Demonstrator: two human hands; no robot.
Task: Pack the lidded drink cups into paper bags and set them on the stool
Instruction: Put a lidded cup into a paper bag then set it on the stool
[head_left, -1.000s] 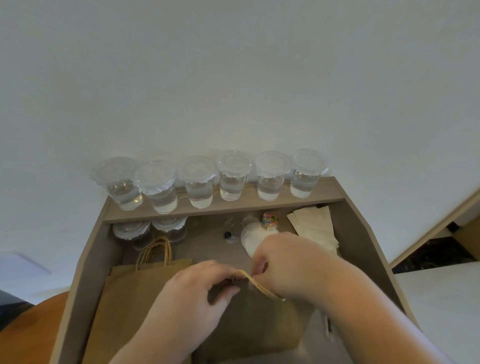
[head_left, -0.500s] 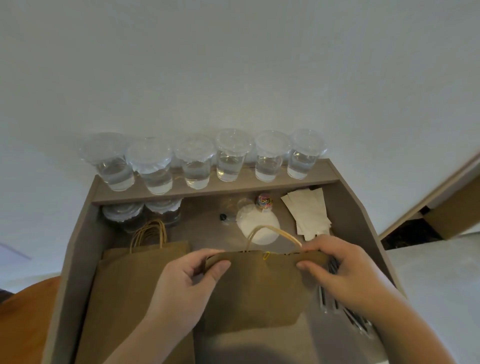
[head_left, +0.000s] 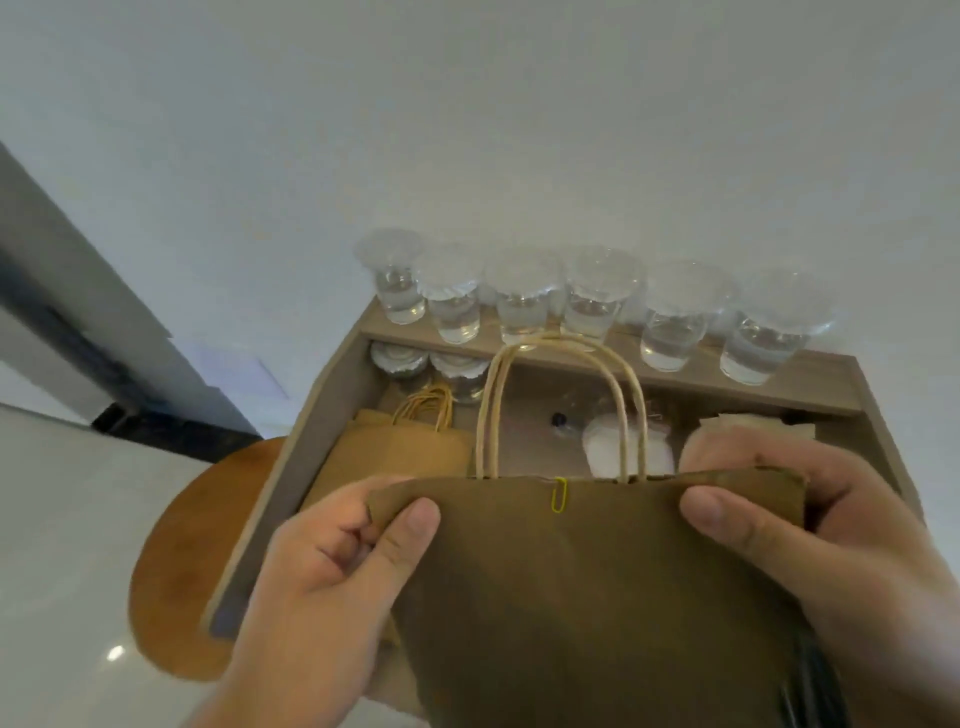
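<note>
A brown paper bag (head_left: 597, 597) with twine handles is lifted in front of me, its top closed with a yellow paper clip (head_left: 559, 493). My left hand (head_left: 332, 571) pinches the bag's top left corner. My right hand (head_left: 810, 540) pinches the top right corner. Several lidded clear cups (head_left: 524, 301) with water stand in a row on the back shelf of the desk. Two more lidded cups (head_left: 457, 374) sit under that shelf. A round wooden stool (head_left: 176, 561) is to the left of the desk.
A stack of flat paper bags (head_left: 395, 452) lies at the desk's left. White lids (head_left: 602, 452) and paper napkins (head_left: 753, 423) lie further back on the wooden desk (head_left: 779, 384). A white wall rises behind; pale floor lies to the left.
The bag has come up off the desk toward me with its handles now upright. The view has swung left, bringing the stool into sight.
</note>
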